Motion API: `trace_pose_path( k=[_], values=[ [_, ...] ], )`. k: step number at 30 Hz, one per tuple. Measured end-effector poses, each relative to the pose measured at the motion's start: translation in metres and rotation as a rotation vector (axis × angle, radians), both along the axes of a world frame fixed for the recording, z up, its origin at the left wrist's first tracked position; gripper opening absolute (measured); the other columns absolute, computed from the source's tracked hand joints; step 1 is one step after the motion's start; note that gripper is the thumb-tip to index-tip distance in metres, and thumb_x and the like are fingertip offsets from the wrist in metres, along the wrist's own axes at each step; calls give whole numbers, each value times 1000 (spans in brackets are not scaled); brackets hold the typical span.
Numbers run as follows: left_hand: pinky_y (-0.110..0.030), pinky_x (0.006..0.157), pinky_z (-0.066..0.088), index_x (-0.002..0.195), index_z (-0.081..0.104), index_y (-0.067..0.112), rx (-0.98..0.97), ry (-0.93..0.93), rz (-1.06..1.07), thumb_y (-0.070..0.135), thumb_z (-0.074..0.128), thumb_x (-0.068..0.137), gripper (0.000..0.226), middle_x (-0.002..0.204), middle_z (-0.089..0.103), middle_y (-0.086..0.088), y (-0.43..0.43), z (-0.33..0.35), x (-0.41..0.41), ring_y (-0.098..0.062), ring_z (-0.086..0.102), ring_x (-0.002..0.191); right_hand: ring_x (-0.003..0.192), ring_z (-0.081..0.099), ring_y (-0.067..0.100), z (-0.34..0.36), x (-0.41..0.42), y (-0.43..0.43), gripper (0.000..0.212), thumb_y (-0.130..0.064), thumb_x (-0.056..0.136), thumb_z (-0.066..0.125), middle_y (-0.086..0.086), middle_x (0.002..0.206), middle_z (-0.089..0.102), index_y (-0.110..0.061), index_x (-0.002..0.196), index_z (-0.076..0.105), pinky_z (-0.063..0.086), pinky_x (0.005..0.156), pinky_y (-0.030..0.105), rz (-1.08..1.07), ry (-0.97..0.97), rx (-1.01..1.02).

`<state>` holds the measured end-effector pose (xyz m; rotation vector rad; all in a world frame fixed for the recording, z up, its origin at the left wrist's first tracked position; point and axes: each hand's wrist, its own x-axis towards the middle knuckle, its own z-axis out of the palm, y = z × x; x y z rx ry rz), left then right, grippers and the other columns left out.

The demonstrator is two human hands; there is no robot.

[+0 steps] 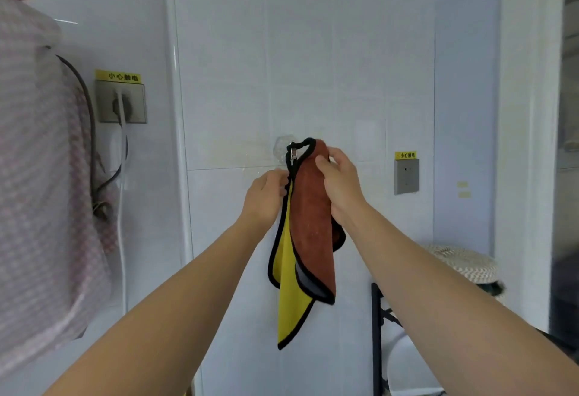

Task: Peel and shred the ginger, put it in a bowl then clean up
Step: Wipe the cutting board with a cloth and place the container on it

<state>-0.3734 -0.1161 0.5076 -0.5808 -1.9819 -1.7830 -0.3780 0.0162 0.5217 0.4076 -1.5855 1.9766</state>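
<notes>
A brown cloth (pixel 313 223) with black edging hangs by a black loop from a clear wall hook (pixel 283 146) on the white tiled wall. A yellow cloth (pixel 289 298) with the same edging hangs beside and below it. My right hand (pixel 338 185) grips the upper part of the brown cloth just under the hook. My left hand (pixel 266 200) holds the black-edged side of the cloths a little lower, to the left. No ginger, bowl or knife is in view.
A pink-and-white checked fabric (pixel 34 176) hangs at the far left. A socket with a plug and white cable (pixel 121 104) is on the left wall; another socket plate (pixel 406 176) is to the right. A woven mat (pixel 463 262) lies on a black rack (pixel 377 333) at lower right.
</notes>
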Motion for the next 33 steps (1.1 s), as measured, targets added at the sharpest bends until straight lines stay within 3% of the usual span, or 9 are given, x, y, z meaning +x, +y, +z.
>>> trace_pose_path(
  k=[3,8,14,17,19,21,23,28,33],
  values=[
    [-36,89,45,79,57,23,-32,10,49,35,32,101,35,90,60,4,1,7,-1,-16,56,89,103,65,22,19,-6,-6,22,-19,98,50,7,111,67,-22,115,62,53,92,40,-37,107,-86],
    [-49,95,49,98,65,4,-102,14,90,45,30,89,55,99,70,-10,2,12,-3,-28,64,96,102,65,18,26,-19,-18,29,-11,99,44,3,111,68,-19,120,62,53,92,34,11,109,-20],
    [-29,83,51,98,65,18,-91,124,162,38,57,94,22,92,67,6,6,7,-2,-8,62,86,96,65,23,7,-27,-10,17,-14,96,50,9,104,67,-12,108,62,55,88,38,-119,26,-119],
    [-28,91,48,125,53,16,-204,62,65,34,71,85,48,112,61,3,13,-3,0,-12,58,103,90,64,23,-5,-19,-5,12,-13,94,54,9,100,67,-13,103,62,54,86,41,-61,-22,-193],
    [-34,96,48,122,57,13,-235,42,29,29,71,86,42,114,62,0,19,-12,3,-15,58,105,84,63,21,-16,-7,-2,9,-11,93,56,7,92,66,-13,98,63,53,84,42,-21,-41,-220],
    [-37,88,52,94,66,13,-246,88,6,25,68,88,13,94,67,1,20,-21,9,-14,62,88,85,62,23,-28,7,3,8,-11,93,56,9,92,65,-14,96,63,52,86,45,-12,-60,-230],
    [-28,74,50,82,63,16,-260,124,-28,23,63,91,12,82,63,5,20,-28,19,-12,58,75,88,63,23,-40,27,6,12,-11,93,57,11,97,65,-11,104,62,54,85,43,8,-77,-249],
    [-15,56,38,87,49,11,-57,100,-137,23,45,99,17,72,49,3,24,-55,62,-5,44,62,96,67,20,-69,99,16,41,-24,90,64,14,111,68,-2,123,56,56,81,29,98,-130,-233],
    [-11,52,39,91,48,11,-11,-97,-265,22,43,102,16,73,50,1,37,-120,105,-7,46,64,109,64,21,-147,180,40,42,-21,87,66,10,117,68,-1,124,59,49,96,31,159,-544,14]
  ],
)
